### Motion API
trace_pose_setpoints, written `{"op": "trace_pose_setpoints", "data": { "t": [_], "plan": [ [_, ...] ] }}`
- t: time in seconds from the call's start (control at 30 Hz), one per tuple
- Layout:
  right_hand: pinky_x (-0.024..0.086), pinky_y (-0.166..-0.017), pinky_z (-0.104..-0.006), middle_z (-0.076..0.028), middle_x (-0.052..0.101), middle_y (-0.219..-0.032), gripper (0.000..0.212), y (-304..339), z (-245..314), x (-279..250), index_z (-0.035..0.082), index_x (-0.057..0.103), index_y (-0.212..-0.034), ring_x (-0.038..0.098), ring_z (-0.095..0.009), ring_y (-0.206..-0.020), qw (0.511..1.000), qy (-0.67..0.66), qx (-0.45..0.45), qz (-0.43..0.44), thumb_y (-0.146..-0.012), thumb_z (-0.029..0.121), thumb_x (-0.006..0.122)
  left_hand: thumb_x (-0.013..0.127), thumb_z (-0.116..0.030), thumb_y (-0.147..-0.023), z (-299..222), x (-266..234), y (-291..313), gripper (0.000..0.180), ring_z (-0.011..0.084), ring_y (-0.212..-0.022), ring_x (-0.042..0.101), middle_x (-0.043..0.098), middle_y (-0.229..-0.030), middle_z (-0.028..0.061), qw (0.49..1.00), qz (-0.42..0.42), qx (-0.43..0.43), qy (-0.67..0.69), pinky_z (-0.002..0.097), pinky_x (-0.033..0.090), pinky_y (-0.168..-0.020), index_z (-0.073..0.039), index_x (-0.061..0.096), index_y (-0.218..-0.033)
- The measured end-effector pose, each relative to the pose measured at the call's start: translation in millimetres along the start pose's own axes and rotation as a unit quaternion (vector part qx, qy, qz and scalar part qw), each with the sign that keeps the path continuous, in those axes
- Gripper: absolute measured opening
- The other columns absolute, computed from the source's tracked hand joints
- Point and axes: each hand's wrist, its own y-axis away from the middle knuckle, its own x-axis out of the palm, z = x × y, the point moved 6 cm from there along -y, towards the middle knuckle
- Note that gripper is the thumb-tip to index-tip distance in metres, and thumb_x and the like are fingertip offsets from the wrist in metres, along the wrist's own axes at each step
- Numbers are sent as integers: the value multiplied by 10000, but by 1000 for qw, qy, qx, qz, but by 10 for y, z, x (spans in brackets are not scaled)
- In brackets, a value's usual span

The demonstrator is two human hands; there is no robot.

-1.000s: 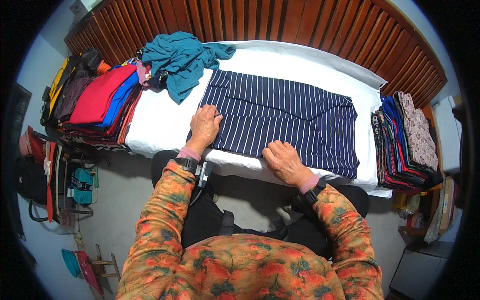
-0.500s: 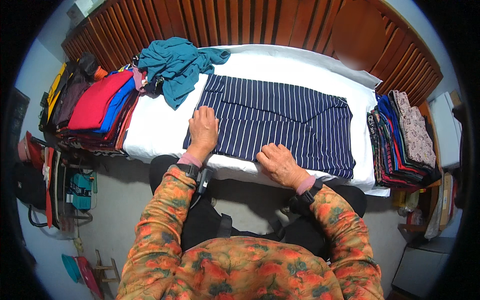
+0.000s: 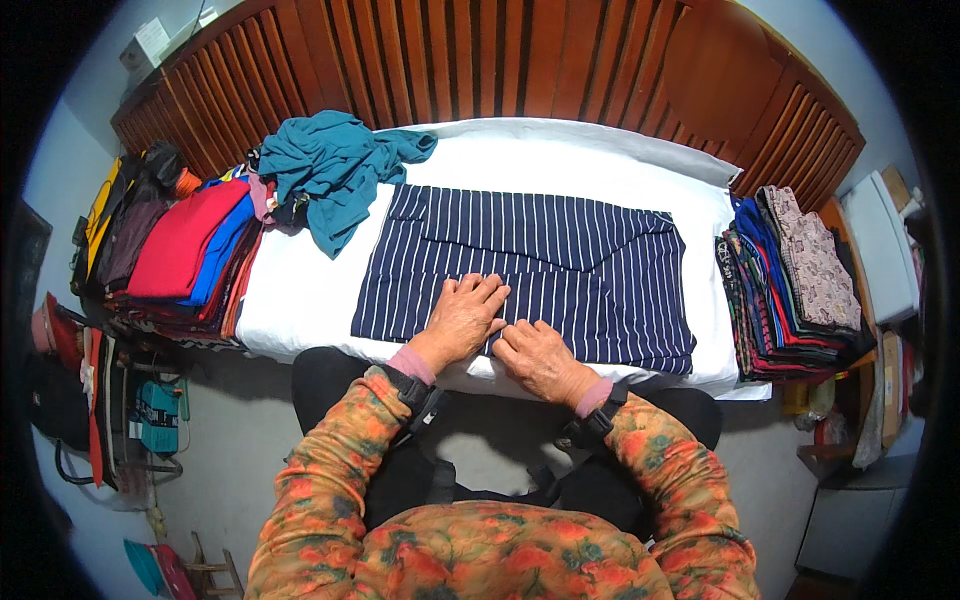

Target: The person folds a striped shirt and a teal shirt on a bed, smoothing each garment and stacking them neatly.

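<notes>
A navy garment with white stripes (image 3: 540, 235) lies folded into a broad rectangle on the white sheet in front of me. My left hand (image 3: 465, 318) rests on its near half, the fingers stretched out over the cloth. Close beside it, my right hand (image 3: 545, 362) has its fingers curled at the garment's near edge and seems to pinch the cloth there; the fingertips are partly hidden. A few creases and a slanting fold cross the fabric toward its right end.
A crumpled teal garment (image 3: 335, 165) lies at the back left of the white sheet (image 3: 300, 290). Folded clothes with a red one (image 3: 190, 235) on top are piled at the left. Another stack, topped by a pinkish patterned piece (image 3: 815, 260), stands at the right. A slatted wooden headboard (image 3: 480, 60) rises behind.
My left hand has moved right, from the garment's left part to its middle, next to my right hand. The right hand has stayed at the near edge. The view has shifted slightly.
</notes>
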Motion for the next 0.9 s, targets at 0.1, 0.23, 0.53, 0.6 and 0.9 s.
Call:
{"op": "trace_pose_setpoints", "data": {
  "t": [0.1, 0.23, 0.53, 0.6, 0.9],
  "plan": [
    [430, -676, -356, -55, 544, -892, 186, -8, 5, -35, 89, 583, -916, 556, -203, -822, 999, -29, -9, -20, -770, 170, 664, 703, -307, -852, 31, 31, -40, 502, 249, -1143, 509, 546, -1267, 52, 1000, 3, -9, 5, 432, 386, -890, -96, 594, -1294],
    [433, -666, -361, -54, 530, -857, 192, -17, 8, -46, 91, 576, -887, 559, -206, -805, 998, -50, -14, -31, -765, 183, 692, 695, -301, -859, 40, 66, -75, 500, 247, -1133, 488, 522, -1256, 42, 999, 19, -26, -1, 424, 372, -879, -107, 580, -1304],
    [440, -687, -369, -60, 542, -860, 152, 2, 28, -43, 89, 586, -901, 568, -218, -812, 998, -62, -12, -28, -788, 157, 660, 642, -335, -904, 4, 44, 8, 508, 243, -1176, 464, 506, -1307, 52, 1000, -6, -24, -17, 415, 346, -930, -104, 556, -1348],
    [441, -688, -371, -56, 545, -854, 127, 8, 36, -47, 90, 583, -901, 572, -216, -812, 998, -63, -12, -28, -803, 148, 639, 635, -340, -911, 2, 46, 11, 505, 241, -1185, 461, 503, -1319, 54, 1000, -6, -23, -14, 415, 341, -941, -102, 554, -1349],
    [436, -687, -368, -37, 547, -820, 80, 35, 61, 8, 105, 582, -873, 582, -201, -790, 999, -49, -14, -13, -828, 163, 614, 680, -330, -868, 50, 63, -68, 516, 253, -1170, 478, 522, -1321, 61, 1000, 10, -24, -2, 427, 360, -908, -104, 584, -1322]
  ]
}}
